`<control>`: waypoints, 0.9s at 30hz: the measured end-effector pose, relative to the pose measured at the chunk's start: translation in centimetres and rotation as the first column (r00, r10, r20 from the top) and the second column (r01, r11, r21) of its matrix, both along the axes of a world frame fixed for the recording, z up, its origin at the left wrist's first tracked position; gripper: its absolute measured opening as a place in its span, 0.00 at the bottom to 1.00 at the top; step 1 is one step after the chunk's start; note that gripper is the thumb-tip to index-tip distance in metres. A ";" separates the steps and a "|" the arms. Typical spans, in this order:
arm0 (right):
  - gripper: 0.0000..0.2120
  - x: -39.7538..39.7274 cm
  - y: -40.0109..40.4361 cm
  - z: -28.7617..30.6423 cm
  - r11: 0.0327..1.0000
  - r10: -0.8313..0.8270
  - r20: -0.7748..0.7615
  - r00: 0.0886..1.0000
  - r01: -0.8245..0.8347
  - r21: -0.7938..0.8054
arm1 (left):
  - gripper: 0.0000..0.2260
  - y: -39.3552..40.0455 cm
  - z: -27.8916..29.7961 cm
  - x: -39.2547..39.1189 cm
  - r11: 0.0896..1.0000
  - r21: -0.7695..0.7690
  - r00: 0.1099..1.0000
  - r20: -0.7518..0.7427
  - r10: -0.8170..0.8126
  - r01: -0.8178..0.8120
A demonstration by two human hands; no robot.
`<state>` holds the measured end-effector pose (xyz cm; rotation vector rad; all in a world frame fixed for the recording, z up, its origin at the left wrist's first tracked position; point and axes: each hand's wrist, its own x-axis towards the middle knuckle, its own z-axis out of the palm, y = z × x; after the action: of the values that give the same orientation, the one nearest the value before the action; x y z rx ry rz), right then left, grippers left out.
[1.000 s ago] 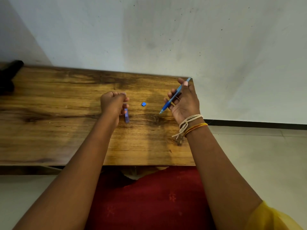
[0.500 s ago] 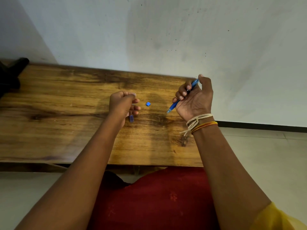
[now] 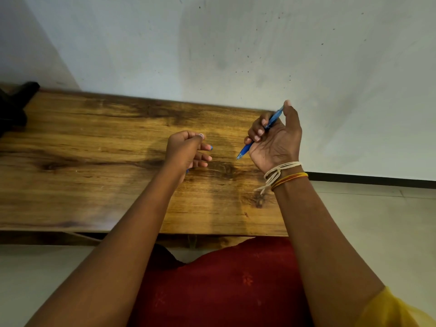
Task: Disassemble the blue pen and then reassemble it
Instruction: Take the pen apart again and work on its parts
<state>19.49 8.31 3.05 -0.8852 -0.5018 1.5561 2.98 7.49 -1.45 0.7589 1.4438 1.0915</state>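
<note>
Your right hand [image 3: 277,142] grasps the blue pen [image 3: 259,135] in a fist: the fingers are curled over the barrel and the thumb stands up along its far end. The pen runs on a slant through the fist, its writing tip poking out below the little finger and pointing down and toward your left, held above the wooden table [image 3: 94,161] near its right end. The upper end of the barrel shows just beside the thumb.

Your left hand [image 3: 186,149] hovers over the middle of the table, well apart from the pen. Its fingers are partly curled, with the thumb and forefinger drawn together. A small blue piece [image 3: 211,148] peeks out at the fingertips, touching or just beyond them; you cannot tell from here whether it is pinched or lying on the wood behind them. A sliver of another blue part [image 3: 187,171] shows under the heel of that hand, mostly hidden.

Cream and orange threads [image 3: 283,173] wrap your right wrist. A dark object [image 3: 16,102] sits at the table's far left corner, against the grey wall [image 3: 236,43]. Red cloth [image 3: 224,286] covers your lap below the near edge. Between the two hands lies bare wood.
</note>
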 end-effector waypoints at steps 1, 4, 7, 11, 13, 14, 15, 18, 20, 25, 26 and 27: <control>0.25 0.0 0.0 0.0 1.000 0.003 -0.001 1.000 -0.003 0.005 | 0.04 0.0 0.0 0.2 1.000 -0.002 1.000 0.005 -0.015 0.015; 0.24 -0.2 0.0 0.0 0.999 0.003 0.063 0.998 -0.006 0.043 | 0.05 -0.2 0.2 0.7 0.998 -0.028 0.998 0.035 -0.056 0.057; 0.25 -0.5 0.0 0.0 0.994 -0.008 0.223 0.975 -0.017 0.110 | 0.08 -0.4 0.3 1.4 0.992 -0.058 0.988 0.113 -0.105 0.112; 0.25 -0.5 0.1 -0.1 0.992 0.017 0.338 0.941 -0.059 0.114 | 0.14 -0.7 0.3 1.9 0.976 -0.081 0.955 0.240 -0.176 0.201; 0.25 -0.5 0.1 -0.2 0.990 0.027 0.355 0.935 -0.073 0.118 | 0.15 -0.7 0.4 2.0 0.967 -0.112 0.935 0.302 -0.188 0.230; 0.26 -0.5 0.0 -0.3 0.989 0.028 0.362 0.932 -0.078 0.122 | 0.15 -0.7 0.3 2.2 0.961 -0.130 0.926 0.328 -0.189 0.242; 0.26 -0.6 0.0 -0.3 0.989 0.030 0.370 0.929 -0.082 0.125 | 0.16 -0.7 0.3 2.2 0.956 -0.147 0.918 0.348 -0.191 0.255; 0.25 -0.6 0.0 -0.3 0.989 0.042 0.380 0.924 -0.093 0.116 | 0.18 -0.7 0.1 2.5 0.943 -0.180 0.905 0.378 -0.196 0.280; 0.25 -0.7 0.1 -0.3 0.989 0.032 0.372 0.928 -0.082 0.120 | 0.19 -0.7 -0.1 2.4 0.941 -0.191 0.900 0.393 -0.189 0.281; 0.25 -0.6 0.2 -0.3 0.989 0.021 0.363 0.932 -0.073 0.131 | 0.19 -0.5 -0.3 2.4 0.943 -0.185 0.894 0.409 -0.182 0.276; 0.25 -0.5 0.1 -0.3 0.989 0.022 0.360 0.933 -0.073 0.127 | 0.19 -0.4 -0.3 2.5 0.943 -0.183 0.894 0.410 -0.182 0.277; 0.25 -0.5 0.1 -0.3 0.989 0.019 0.355 0.935 -0.069 0.129 | 0.19 -0.4 -0.3 2.5 0.944 -0.182 0.893 0.410 -0.183 0.277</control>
<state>19.00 8.44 2.78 -1.0566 -0.8837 1.3859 5.48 7.09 -1.79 0.4929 1.0863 0.8111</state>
